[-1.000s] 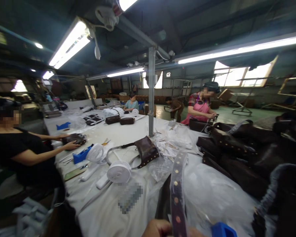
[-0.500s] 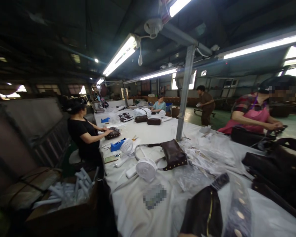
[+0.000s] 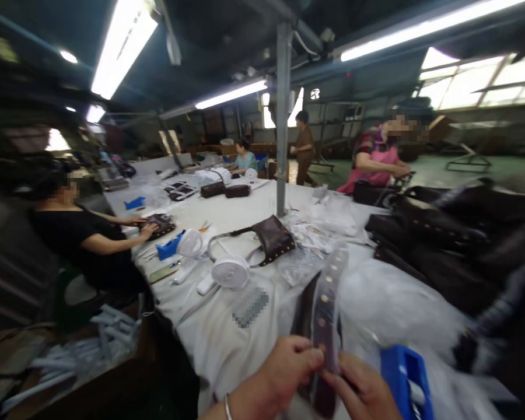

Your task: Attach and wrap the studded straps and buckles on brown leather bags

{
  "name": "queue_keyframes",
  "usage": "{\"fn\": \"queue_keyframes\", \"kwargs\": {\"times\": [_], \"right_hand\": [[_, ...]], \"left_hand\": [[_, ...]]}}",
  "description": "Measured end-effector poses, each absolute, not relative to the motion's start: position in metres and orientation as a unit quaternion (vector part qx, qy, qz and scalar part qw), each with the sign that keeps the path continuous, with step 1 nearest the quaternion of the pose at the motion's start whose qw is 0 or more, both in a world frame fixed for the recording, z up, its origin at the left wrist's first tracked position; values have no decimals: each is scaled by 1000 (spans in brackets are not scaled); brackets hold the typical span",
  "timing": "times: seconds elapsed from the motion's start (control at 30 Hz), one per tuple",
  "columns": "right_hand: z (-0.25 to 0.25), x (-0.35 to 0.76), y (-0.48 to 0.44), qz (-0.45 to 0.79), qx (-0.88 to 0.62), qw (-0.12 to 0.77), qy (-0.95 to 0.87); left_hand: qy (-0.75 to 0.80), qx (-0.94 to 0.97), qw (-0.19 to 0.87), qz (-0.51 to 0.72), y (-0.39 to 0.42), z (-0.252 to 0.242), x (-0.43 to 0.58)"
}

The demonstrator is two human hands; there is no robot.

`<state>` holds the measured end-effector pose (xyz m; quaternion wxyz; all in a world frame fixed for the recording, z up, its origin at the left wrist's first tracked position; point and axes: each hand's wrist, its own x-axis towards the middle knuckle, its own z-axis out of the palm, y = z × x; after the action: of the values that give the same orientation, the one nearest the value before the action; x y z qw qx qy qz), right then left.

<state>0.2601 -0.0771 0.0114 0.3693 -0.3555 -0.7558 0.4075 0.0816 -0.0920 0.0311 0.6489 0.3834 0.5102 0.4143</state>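
Observation:
Both my hands hold a dark brown studded strap (image 3: 328,291) that rises from them over the white-covered table (image 3: 245,216). My left hand (image 3: 284,370) pinches its lower part from the left, fingers closed. From the right, my right hand (image 3: 361,391) grips the same lower part. Behind the strap sits a dark brown bag body (image 3: 304,309). A blue tape dispenser (image 3: 405,379) stands just right of my right hand.
A brown studded handbag (image 3: 271,238) and two small white fans (image 3: 230,271) lie mid-table. Dark bags (image 3: 437,233) pile at the right. A person in black (image 3: 83,239) works at the left, a person in pink (image 3: 376,166) opposite. A steel post (image 3: 282,116) rises from the table.
The view swung left, then back right and down. My hands have come into view at the bottom, both gripping the studded strap.

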Motion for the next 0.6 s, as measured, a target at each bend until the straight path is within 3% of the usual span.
{"fn": "queue_keyframes", "kwargs": {"times": [0.13, 0.23, 0.4, 0.5, 0.6], "right_hand": [[12, 262, -81, 308, -375, 374, -791], [19, 269, -73, 463, -366, 351, -727], [14, 276, -66, 811, -301, 336, -372], [7, 270, -67, 851, -302, 354, -244], [9, 266, -68, 810, -355, 373, -279]], "left_hand": [[515, 419, 620, 419, -86, 29, 89], [515, 512, 546, 418, -84, 28, 87], [468, 670, 426, 388, -88, 23, 84], [434, 706, 405, 385, -88, 20, 84], [409, 720, 412, 379, -85, 22, 83]]}}
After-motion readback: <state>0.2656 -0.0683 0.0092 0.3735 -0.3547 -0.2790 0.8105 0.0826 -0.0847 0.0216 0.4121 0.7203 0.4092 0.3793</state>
